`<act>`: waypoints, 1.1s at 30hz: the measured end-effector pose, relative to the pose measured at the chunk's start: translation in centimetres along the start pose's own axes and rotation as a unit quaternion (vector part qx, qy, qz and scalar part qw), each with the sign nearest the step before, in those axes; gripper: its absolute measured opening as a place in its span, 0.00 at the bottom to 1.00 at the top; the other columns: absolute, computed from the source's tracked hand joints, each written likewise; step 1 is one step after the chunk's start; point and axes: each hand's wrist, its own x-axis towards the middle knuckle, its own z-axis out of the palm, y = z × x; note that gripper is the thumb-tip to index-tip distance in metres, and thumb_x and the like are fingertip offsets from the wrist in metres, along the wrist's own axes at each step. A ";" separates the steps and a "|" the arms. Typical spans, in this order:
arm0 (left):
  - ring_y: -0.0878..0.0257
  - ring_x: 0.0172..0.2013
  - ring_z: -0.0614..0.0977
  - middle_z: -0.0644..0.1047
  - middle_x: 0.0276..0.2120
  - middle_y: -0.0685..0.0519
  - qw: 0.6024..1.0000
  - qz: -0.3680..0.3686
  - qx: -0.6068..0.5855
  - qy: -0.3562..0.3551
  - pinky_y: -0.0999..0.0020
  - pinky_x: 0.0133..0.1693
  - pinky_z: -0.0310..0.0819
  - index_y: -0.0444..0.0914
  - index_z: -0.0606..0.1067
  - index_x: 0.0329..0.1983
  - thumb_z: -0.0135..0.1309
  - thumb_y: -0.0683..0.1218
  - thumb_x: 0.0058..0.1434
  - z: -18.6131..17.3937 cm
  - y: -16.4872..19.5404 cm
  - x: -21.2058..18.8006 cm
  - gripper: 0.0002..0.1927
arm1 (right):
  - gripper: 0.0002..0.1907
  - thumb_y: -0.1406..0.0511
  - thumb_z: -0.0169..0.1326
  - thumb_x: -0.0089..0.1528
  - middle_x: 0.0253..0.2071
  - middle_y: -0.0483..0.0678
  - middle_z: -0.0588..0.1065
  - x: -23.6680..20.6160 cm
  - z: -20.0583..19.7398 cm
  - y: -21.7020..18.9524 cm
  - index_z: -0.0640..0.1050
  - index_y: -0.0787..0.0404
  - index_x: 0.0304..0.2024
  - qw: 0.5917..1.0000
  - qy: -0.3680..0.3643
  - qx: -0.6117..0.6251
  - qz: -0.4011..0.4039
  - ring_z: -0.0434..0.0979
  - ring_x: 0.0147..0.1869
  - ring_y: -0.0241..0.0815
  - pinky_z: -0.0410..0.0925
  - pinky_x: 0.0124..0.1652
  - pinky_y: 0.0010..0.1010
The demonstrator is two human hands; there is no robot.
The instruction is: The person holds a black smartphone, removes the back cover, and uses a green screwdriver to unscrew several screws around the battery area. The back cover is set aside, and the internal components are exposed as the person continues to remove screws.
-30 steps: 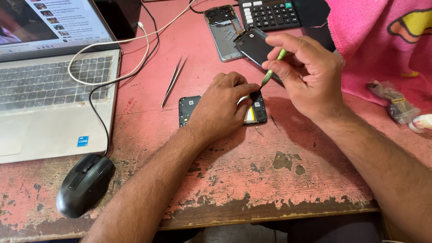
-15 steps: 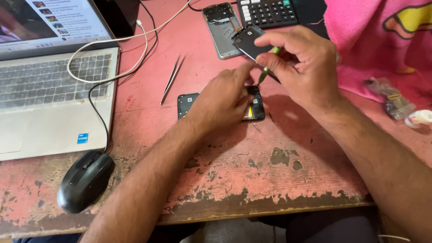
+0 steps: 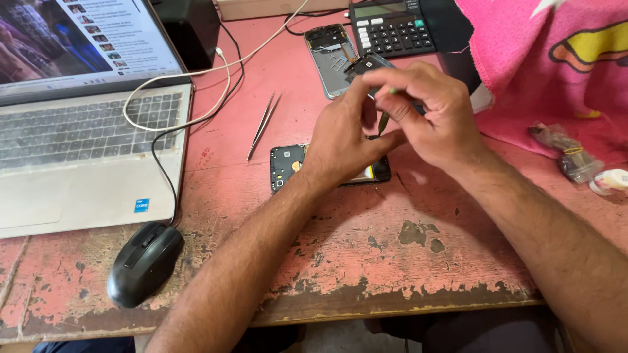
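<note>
Two hands are seen from the head camera over an opened black phone (image 3: 288, 165) lying flat mid-surface. The left hand (image 3: 347, 140) is pressed on the phone, its fingers partly curled; the right hand (image 3: 432, 114) is closed around a small green-tipped tool (image 3: 384, 117) above it. The back cover is already off and the insides are exposed. A worn pink surface (image 3: 405, 261) carries a laptop (image 3: 78, 170) and mouse (image 3: 144, 261) at left, tweezers (image 3: 263, 124), and a calculator (image 3: 392, 29) far.
</note>
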 end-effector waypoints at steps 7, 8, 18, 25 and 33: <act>0.64 0.41 0.86 0.85 0.39 0.50 0.979 0.004 -0.204 -0.025 0.66 0.46 0.83 0.44 0.51 0.80 0.56 0.37 0.66 0.1 0.8 -0.7 0.43 | 0.13 0.68 0.63 0.66 0.46 0.50 0.72 -0.2 -0.6 0.2 0.80 0.61 0.53 0.999 -0.002 0.041 -0.029 0.72 0.45 0.36 0.70 0.46 0.25; 0.65 0.46 0.87 0.86 0.40 0.50 0.976 0.018 -0.216 -0.030 0.67 0.51 0.84 0.46 0.51 0.82 0.58 0.37 0.67 0.1 0.9 -0.5 0.44 | 0.11 0.68 0.62 0.70 0.46 0.49 0.73 -0.1 -0.6 0.3 0.80 0.60 0.54 0.998 -0.004 0.052 -0.038 0.73 0.48 0.36 0.70 0.50 0.24; 0.60 0.34 0.87 0.82 0.35 0.47 0.997 -0.046 -0.042 0.042 0.63 0.39 0.82 0.37 0.78 0.46 0.66 0.43 0.54 0.9 0.8 0.2 0.17 | 0.12 0.67 0.62 0.69 0.43 0.44 0.76 -1.0 0.2 -0.1 0.81 0.58 0.55 0.997 0.005 -0.020 -0.075 0.76 0.44 0.37 0.70 0.46 0.25; 0.59 0.39 0.89 0.85 0.41 0.46 0.988 -0.032 -0.151 -0.003 0.65 0.43 0.83 0.38 0.60 0.71 0.56 0.39 0.61 1.0 0.0 -0.5 0.35 | 0.17 0.69 0.57 0.70 0.51 0.51 0.71 -1.1 -0.2 0.6 0.73 0.62 0.62 0.998 0.012 0.034 -0.054 0.71 0.51 0.36 0.68 0.50 0.25; 0.58 0.40 0.89 0.84 0.39 0.48 0.983 -0.104 -0.153 -0.013 0.69 0.41 0.87 0.38 0.67 0.57 0.67 0.43 0.57 1.0 -0.4 0.4 0.28 | 0.20 0.66 0.62 0.62 0.45 0.48 0.70 -1.1 -0.4 0.1 0.75 0.60 0.56 0.994 -0.012 0.011 -0.106 0.70 0.50 0.42 0.66 0.52 0.31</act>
